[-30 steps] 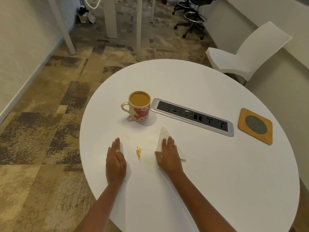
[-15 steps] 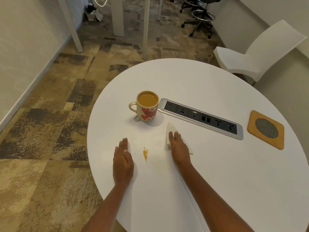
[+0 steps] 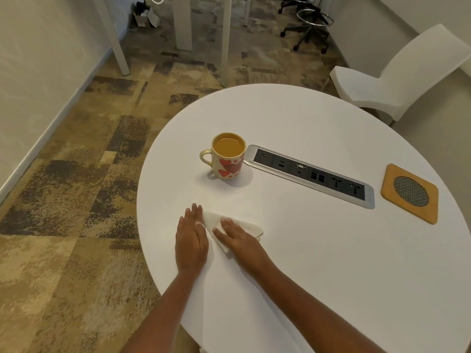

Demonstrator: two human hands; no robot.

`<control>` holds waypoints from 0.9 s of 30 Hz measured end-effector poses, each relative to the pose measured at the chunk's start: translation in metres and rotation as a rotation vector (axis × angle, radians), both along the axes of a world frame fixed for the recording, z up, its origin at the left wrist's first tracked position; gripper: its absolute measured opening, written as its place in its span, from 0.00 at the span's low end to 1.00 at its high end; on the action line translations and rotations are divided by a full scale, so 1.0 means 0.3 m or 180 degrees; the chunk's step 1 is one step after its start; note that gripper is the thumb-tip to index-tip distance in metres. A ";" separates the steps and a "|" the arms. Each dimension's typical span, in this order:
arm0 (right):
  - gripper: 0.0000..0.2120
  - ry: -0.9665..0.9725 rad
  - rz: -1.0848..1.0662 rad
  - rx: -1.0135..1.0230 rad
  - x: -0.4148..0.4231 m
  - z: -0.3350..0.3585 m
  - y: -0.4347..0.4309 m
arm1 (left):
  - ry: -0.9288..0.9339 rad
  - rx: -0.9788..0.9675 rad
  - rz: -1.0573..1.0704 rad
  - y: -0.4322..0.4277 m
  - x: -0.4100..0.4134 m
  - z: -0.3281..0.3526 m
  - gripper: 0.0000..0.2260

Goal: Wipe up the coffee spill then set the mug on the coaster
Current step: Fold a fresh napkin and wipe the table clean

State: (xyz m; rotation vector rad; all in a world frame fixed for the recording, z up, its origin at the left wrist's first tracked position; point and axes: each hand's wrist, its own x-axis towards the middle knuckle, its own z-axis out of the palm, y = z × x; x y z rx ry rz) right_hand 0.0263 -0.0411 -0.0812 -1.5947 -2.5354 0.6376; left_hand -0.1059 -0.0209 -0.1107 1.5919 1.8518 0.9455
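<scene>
Our right hand presses the paper napkin flat; our left hand lies flat on the tabletop beside it. The brimming mug stands well apart from the coaster; carried hastily, it could slop into the socket panel.

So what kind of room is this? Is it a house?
Probably an office meeting room, not a house: the round white table has a built-in power and data socket panel, and a swivel office chair stands on carpet tiles behind.
</scene>
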 end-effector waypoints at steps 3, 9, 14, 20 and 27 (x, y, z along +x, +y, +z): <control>0.22 -0.0125 0.0272 -0.0026 0.073 0.013 -0.059 | 0.0412 -0.0025 -0.0324 -0.002 -0.013 -0.016 0.30; 0.21 -0.0517 0.0228 0.0151 0.280 0.022 -0.148 | 0.1042 0.0005 -0.0587 -0.014 -0.028 -0.015 0.27; 0.29 -0.0395 -0.0838 0.0056 0.391 0.025 -0.191 | 0.1180 -0.0108 -0.0678 -0.036 -0.045 -0.019 0.26; 0.31 -0.0523 -0.2123 0.0105 0.380 -0.029 -0.270 | 0.1228 -0.0160 -0.0696 -0.060 -0.055 -0.027 0.26; 0.31 -0.1034 -0.2608 0.0099 0.181 -0.022 -0.254 | 0.1214 -0.0075 -0.0651 -0.066 -0.042 -0.010 0.30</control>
